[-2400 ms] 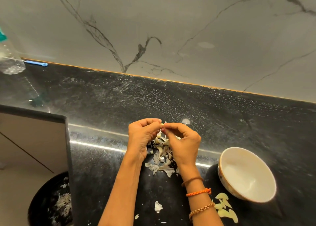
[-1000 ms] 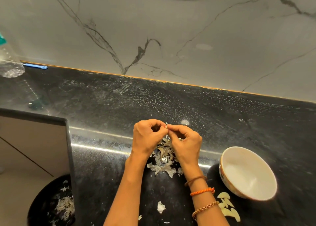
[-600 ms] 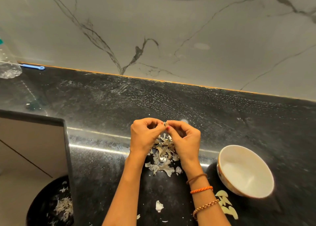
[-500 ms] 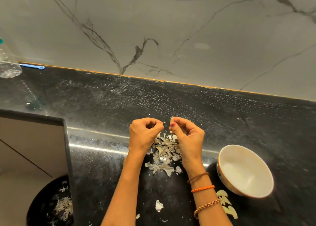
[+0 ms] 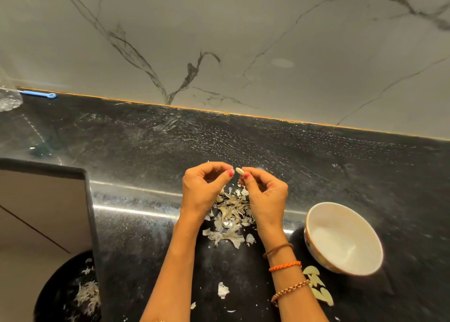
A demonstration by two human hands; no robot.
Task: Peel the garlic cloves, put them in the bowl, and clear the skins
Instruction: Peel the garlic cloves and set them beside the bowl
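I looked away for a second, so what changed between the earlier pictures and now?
The hands parted: the right hand now pinches the clove alone, and the left hand has let go. The skins and bowl stayed put.

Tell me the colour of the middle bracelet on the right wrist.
Orange. The middle bracelet is a braided band, shown clearly in the head view.

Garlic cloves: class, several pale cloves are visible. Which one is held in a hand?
The garlic clove pinched by the right hand. The other peeled cloves lie on the countertop beside the bowl.
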